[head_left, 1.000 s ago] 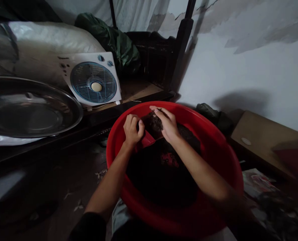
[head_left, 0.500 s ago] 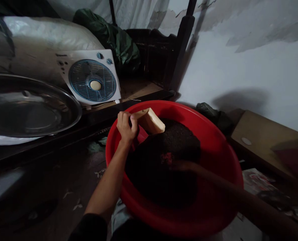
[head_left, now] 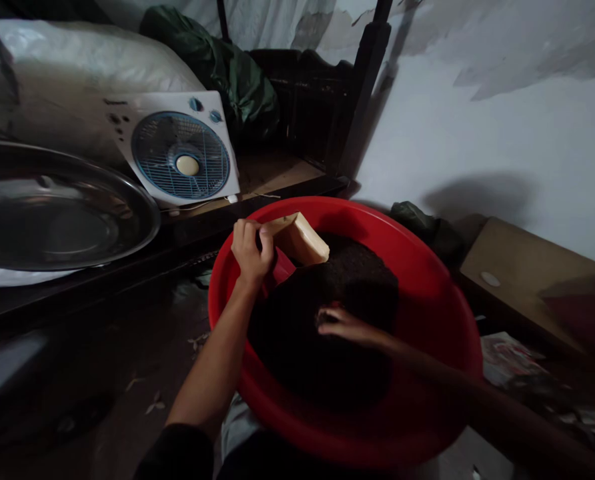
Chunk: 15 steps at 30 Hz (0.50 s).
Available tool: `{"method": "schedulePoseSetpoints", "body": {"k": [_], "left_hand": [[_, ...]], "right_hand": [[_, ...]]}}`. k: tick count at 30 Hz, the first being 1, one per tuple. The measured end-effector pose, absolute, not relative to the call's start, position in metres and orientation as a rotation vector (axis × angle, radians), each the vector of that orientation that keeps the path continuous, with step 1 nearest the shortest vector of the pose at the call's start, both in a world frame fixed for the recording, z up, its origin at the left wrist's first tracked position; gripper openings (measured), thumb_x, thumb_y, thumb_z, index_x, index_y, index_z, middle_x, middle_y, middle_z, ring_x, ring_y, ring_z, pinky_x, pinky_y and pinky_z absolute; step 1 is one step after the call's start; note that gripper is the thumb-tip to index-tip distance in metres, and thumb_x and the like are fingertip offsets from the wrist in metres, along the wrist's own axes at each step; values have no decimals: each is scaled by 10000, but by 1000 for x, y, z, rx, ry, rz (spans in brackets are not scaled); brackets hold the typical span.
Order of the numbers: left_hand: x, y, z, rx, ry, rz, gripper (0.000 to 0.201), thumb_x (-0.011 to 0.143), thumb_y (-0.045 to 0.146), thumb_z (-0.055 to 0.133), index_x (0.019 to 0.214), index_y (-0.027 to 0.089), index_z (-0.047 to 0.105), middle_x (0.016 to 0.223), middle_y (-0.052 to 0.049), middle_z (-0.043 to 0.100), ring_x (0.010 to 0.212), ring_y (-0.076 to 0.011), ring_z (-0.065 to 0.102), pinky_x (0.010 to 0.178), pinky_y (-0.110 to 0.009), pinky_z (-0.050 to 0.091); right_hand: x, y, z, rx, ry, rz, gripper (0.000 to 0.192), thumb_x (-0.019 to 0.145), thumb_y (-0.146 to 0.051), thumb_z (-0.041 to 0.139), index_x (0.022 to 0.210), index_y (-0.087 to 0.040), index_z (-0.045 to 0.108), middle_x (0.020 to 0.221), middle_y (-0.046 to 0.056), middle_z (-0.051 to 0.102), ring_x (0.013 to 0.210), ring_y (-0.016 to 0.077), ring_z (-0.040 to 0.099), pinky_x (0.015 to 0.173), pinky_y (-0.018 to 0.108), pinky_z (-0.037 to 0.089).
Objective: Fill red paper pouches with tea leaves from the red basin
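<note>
The left hand (head_left: 250, 250) has its fingers curled tight around the near end of one pale tan rectangular block (head_left: 300, 239), holding it tilted over the far-left rim of one round red plastic basin (head_left: 427, 280). The right hand (head_left: 345, 325) lies flat, fingers loosely spread and gripping nothing, on the single heap of dark crumbly material (head_left: 327, 313) inside the basin. The heap's near part is lost in shadow. Beyond stand one white box fan (head_left: 180, 155) and one round steel tray (head_left: 62, 213), cut off at the left.
</note>
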State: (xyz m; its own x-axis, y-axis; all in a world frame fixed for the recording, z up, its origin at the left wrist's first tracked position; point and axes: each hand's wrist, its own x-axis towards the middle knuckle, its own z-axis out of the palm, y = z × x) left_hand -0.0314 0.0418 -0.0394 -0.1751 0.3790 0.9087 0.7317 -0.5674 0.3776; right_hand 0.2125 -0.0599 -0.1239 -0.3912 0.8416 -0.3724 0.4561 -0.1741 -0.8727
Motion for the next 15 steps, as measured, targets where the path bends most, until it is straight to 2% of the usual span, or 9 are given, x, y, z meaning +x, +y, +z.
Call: {"method": "schedulePoseSetpoints", "body": {"k": [2,4,5,8,11,15], "left_hand": [[-29,41,-40,-1842,-1253,-1816,157,944,236,425,799,217,482,796,-39,535,776,-188,513,715,-347,426],[-26,39,-41,-1899,-1228,-1813,145,935,233,435,800,216,485,802,-39,547,776,-186,520,718,-342,429],[-24,39,-41,-1929,-1218,-1803,141,932,232,438,801,217,486,804,-40,554,777,-186,523,719,-341,431],[-20,37,-44,-1997,-1181,-1747,131,931,224,442,809,222,489,809,-44,566,776,-184,524,715,-336,432],[-18,36,-46,-2008,-1170,-1723,130,939,227,443,817,226,489,814,-45,569,774,-181,527,707,-330,429],[-18,35,-47,-2001,-1230,-1731,144,951,247,435,824,226,498,820,-44,575,785,-181,541,729,-334,433]], "right_hand": [[203,-44,-98,-1421,-1300,1494,264,701,-418,686,853,-211,626,639,-51,619,497,97,534,429,198,377],[196,-25,-67,-1257,-952,1383,263,698,-419,692,807,-222,556,580,-83,528,424,72,431,362,182,236],[193,-16,-51,-1158,-846,1323,265,699,-412,700,799,-226,539,587,-84,520,434,72,434,359,185,226],[181,9,-10,-919,-692,1183,254,711,-377,724,806,-231,540,640,-68,551,542,95,532,427,204,378],[163,25,12,-804,-686,1126,254,774,-432,708,800,-229,555,726,-43,608,662,114,607,629,253,530],[140,28,12,-799,-1015,934,287,874,-497,632,803,-219,645,822,0,675,794,142,648,832,313,538]]}}
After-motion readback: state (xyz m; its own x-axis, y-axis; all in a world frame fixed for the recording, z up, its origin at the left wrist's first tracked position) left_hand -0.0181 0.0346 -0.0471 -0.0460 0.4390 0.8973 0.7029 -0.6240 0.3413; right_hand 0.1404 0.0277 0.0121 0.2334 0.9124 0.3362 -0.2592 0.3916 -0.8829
